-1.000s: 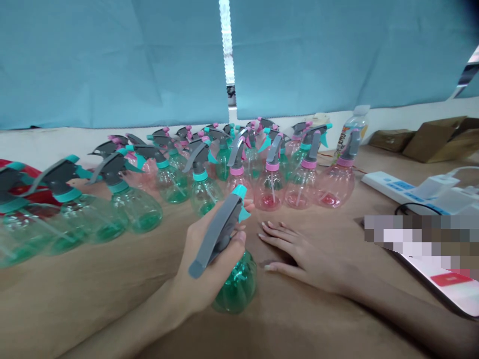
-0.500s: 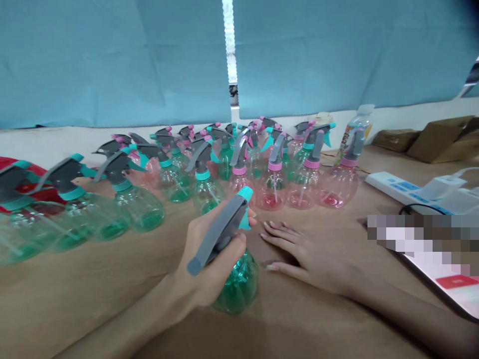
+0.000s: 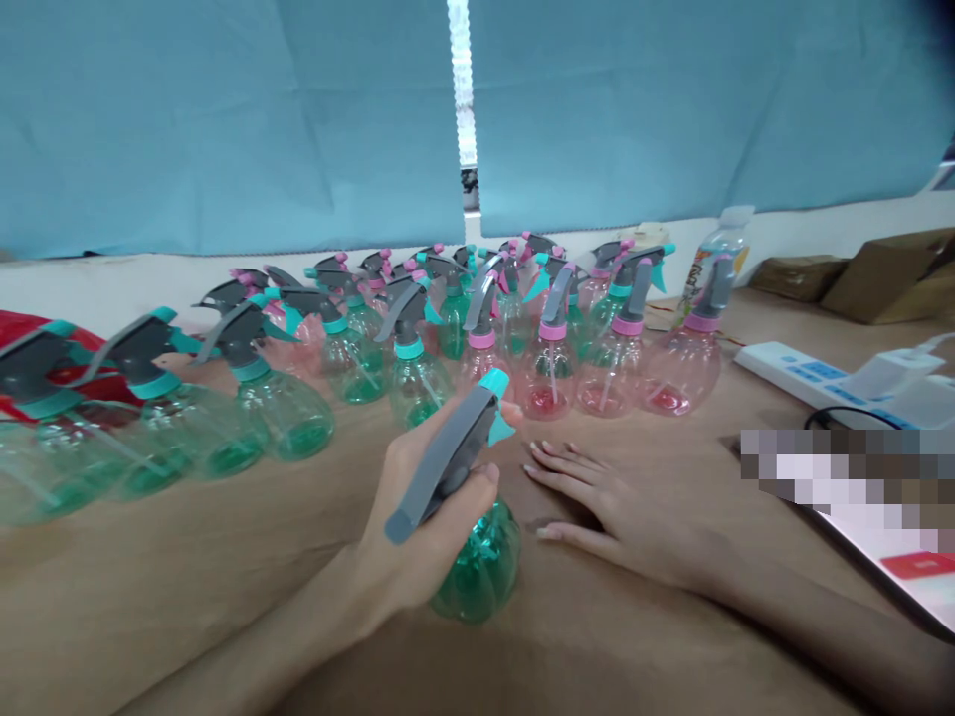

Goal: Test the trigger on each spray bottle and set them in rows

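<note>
My left hand (image 3: 425, 507) is closed around the neck of a green spray bottle (image 3: 481, 572) with a grey head and a teal nozzle. Its thumb lies along the near side of the neck, and a fingertip shows beyond the teal trigger (image 3: 501, 428). The bottle's round body is low over the table or resting on it; I cannot tell which. Just right of it, my right hand (image 3: 604, 502) lies palm down on the wooden table (image 3: 298, 577), fingers spread and holding nothing.
Green spray bottles (image 3: 287, 418) stand at the left, with pink spray bottles (image 3: 548, 383) and several more behind. A labelled drink bottle (image 3: 720, 259), cardboard boxes (image 3: 887, 273), a white power strip (image 3: 791, 373) and a partly blurred phone (image 3: 895, 557) are on the right. Blue cloth (image 3: 224, 129) hangs behind.
The whole view has shifted slightly, so things appear a little further right. My left hand keeps its hold on the spray bottle, and my right hand stays flat on the table.
</note>
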Available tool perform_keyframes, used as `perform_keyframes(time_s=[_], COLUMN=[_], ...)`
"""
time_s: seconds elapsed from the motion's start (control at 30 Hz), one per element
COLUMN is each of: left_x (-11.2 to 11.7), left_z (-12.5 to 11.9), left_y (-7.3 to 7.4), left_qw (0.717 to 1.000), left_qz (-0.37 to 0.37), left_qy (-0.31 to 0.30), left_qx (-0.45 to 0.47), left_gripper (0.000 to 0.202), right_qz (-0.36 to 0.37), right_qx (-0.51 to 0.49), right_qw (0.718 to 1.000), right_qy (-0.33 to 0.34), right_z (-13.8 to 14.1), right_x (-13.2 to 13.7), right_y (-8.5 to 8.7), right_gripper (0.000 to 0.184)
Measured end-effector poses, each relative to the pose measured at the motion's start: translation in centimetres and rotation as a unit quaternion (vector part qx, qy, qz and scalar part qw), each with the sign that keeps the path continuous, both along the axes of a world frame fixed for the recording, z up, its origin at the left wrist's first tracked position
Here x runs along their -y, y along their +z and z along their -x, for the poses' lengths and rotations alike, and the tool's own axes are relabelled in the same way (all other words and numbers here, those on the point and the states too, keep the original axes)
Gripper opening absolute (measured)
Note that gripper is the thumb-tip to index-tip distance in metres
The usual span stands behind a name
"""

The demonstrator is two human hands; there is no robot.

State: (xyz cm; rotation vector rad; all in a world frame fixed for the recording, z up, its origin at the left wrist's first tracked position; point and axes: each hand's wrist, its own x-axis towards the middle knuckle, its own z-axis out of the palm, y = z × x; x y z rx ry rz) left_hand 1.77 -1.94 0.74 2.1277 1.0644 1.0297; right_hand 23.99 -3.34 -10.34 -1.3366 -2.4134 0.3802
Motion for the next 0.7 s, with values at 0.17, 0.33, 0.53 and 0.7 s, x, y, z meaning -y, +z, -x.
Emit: perform_keyframes(time_s=[0.17,0.33,0.53,0.7], left_x=[0.27,0.22,0.31,0.41], left_z=[-0.23,-0.40,-0.62,-0.67], left_y=[-0.23,-0.07,0.18,0.10], left_qw=[0.999,0.998,0.998,0.996], left_qz=[0.032,0.043,0.048,0.067], left_qy=[0.019,0.024,0.004,0.006], left_qx=[0.030,0.027,0.052,0.051], left_gripper=[0.005,0.007,0.013,0.019], right_qz=[0.010,0.012,0.018,0.022], right_qx=[-0.004,0.005,0.001,0.003], right_qw=[1.000,1.000,1.000,1.000], right_qy=[0.001,0.001,0.002,-0.003], right_z=[-0.06,-0.03,-0.02,0.06], right_x=[-0.05,-0.06,-0.02,0.13], right_y=[0.09,0.17,0.28,0.67], right_gripper=[0.065,0.067,0.066,0.068])
